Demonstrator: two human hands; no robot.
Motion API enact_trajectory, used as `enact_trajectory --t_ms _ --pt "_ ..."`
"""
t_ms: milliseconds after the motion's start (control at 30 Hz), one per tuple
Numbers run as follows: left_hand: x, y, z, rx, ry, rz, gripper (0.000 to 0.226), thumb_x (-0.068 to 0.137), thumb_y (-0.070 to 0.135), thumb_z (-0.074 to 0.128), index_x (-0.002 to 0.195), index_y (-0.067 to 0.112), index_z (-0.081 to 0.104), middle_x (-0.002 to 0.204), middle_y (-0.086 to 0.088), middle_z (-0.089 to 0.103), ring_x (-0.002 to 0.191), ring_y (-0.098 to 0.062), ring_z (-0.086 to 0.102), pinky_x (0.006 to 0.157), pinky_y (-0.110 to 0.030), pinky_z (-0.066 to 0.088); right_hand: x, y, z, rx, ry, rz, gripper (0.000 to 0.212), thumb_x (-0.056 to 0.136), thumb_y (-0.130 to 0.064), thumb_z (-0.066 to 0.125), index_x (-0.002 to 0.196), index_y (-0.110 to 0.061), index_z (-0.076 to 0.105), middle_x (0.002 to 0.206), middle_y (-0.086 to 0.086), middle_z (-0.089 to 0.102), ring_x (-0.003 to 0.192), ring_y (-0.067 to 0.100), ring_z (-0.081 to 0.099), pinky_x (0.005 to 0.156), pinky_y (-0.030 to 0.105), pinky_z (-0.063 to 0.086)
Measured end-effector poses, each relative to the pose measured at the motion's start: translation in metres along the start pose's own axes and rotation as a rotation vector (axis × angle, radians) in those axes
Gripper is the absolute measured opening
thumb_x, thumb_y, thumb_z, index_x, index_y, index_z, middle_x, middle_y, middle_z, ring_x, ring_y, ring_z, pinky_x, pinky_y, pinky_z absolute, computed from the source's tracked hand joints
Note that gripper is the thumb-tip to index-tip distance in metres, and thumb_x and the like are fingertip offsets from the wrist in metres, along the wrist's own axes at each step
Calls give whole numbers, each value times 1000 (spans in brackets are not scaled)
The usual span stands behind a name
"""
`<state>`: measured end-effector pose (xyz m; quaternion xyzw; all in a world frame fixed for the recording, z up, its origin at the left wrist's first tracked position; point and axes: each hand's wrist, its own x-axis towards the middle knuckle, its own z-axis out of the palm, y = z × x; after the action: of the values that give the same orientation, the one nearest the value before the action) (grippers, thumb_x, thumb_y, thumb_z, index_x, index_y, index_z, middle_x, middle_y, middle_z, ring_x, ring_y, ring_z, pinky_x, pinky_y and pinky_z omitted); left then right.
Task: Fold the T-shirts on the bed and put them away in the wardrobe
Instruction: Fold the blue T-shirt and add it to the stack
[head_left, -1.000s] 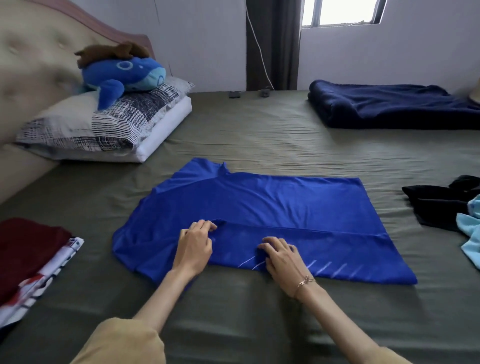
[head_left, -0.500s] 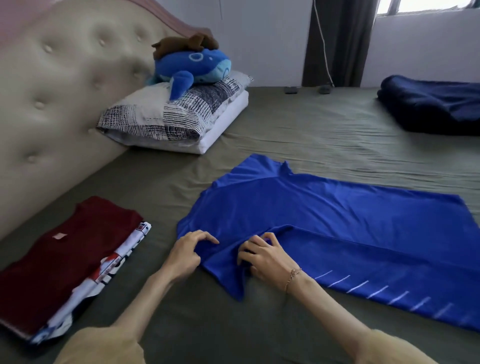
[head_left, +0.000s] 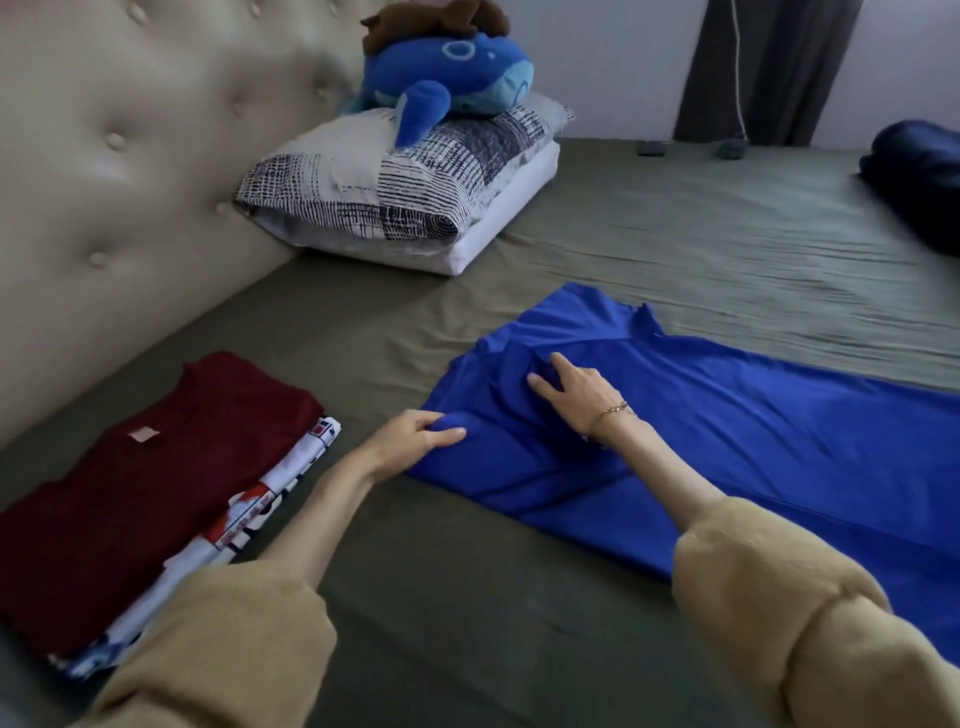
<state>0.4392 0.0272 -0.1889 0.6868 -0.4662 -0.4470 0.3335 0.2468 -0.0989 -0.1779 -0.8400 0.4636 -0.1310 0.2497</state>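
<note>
Within the last second both hands have left the long near fold of the blue shirt (head_left: 727, 441) and moved to its sleeve end, the end toward the headboard (head_left: 130, 182). The lengthwise fold is laid over along the near side, so the body is narrowed; the work has passed from that fold to the sleeve and shoulder. By my reading the sleeve is about to be tucked or turned inward before the shirt is folded across its length.

The shirt lies spread on the bed (head_left: 467, 597), its neck away from the person and its hem running out of view to the right. Left of it, near the headboard, sits a stack of folded shirts, a dark red shirt (head_left: 140, 493) on top of a white printed one (head_left: 249, 525). So part of the folding is done, and nothing has gone to the wardrobe, which is not in view.

The left hand (head_left: 410, 441) reaches in low from the near left, its grip pinched on a bunch of cloth at the sleeve's edge, thumb on top. The right hand (head_left: 576, 392) lies farther in, near the shoulder, palm down, fingers bent and pressing into a raised ruck of cloth. Whether it clamps that cloth or only pushes it, I cannot tell.
</note>
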Motion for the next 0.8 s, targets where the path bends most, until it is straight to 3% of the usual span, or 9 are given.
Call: enact_trajectory --t_ms 100,167,267,333,400,467,533,667,800 --pt "13 -11 -1 14 93 -2 17 97 14 51 95 7 66 93 6 67 90 -10 61 94 -25 49 9 12 5 -3 -108 87 48 85 -60 53 79 -13 43 81 -3 47 87 21 42 92 43 32" --pt "17 -16 0 11 133 -45 15 96 16 53 107 13 63 104 11 62 103 -7 55 91 -12 43 12 21 3 28 -151 87 47 79 -56 63 68 -13 46 76 -1 50 86 22 46 85 40 36" --pt "25 -26 0 20 156 -86 38 86 25 62 122 11 60 127 6 56 117 -10 51 108 -24 32 12 32 -6 189 -194 66 33 82 -38 66 95 -7 66 94 9 67 94 27 59 88 41 46" --pt "23 -26 2 -17 173 -84 13 87 18 60 100 21 61 102 9 57 95 -5 52 92 -18 37 10 36 -11 337 -222 38 27 85 -27 65 102 -7 67 100 11 69 95 27 62 90 39 49" --pt "25 -28 4 -12 173 -39 11 87 13 59 83 22 53 83 7 48 79 -6 44 72 -17 33 14 39 -7 329 -155 -9 20 86 -24 65 87 -5 60 83 11 65 78 27 59 81 36 49" --pt "22 -27 6 -7 173 -8 8 86 11 59 87 16 52 86 3 46 83 -10 41 67 -17 30 19 40 -1 175 -17 -74 28 89 -27 62 73 -14 42 68 3 49 66 24 45 67 32 38" --pt "22 -28 5 2 176 5 9 86 10 58 86 16 51 83 5 42 77 -6 38 64 -17 28 21 37 4 -52 95 -114 22 92 -33 55 82 -16 43 74 3 52 73 27 48 63 32 34" --pt "22 -28 5 -15 185 2 20 71 32 62 84 18 54 80 4 48 76 -8 43 71 -20 30 22 35 12 -334 216 -111 28 97 -36 45 109 -12 53 97 8 64 93 29 58 63 30 34" --pt "28 -35 2 19 200 -13 30 55 53 55 65 25 56 75 1 54 78 -15 50 79 -32 34 17 37 18 -137 293 -224 22 94 -30 53 102 -11 61 91 4 62 93 25 57 75 33 39"
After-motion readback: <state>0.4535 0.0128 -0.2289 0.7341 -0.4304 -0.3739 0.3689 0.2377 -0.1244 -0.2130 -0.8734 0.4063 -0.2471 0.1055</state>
